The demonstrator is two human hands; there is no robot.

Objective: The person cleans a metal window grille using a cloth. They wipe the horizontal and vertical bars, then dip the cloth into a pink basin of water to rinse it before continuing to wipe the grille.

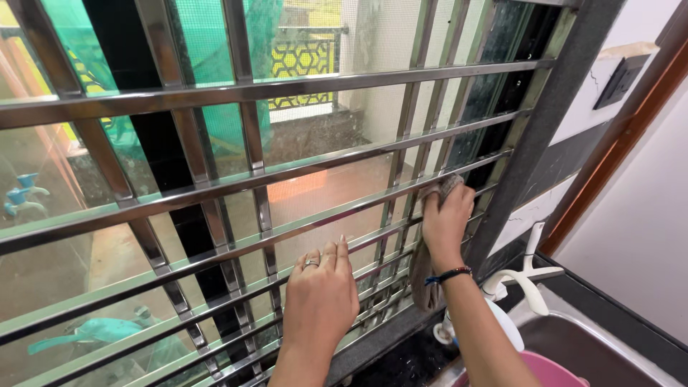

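We saw a silver grille point(236, 92) with mirror-bright bars, and a grey-brown cloth point(424, 276) against it. The right wrist wore a black band point(448, 274) with a blue bit. Near right sat a pink tub point(552, 371) and a white tap point(527, 281). Far left hung green netting point(208, 43).

Bright daylight thru window grille point(215, 186), glare on bars, edges bent, maybe slight blur w/ distance.

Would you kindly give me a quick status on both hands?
Left hand flat on grille. Right hand presses grey cloth on bars. Tap close below.
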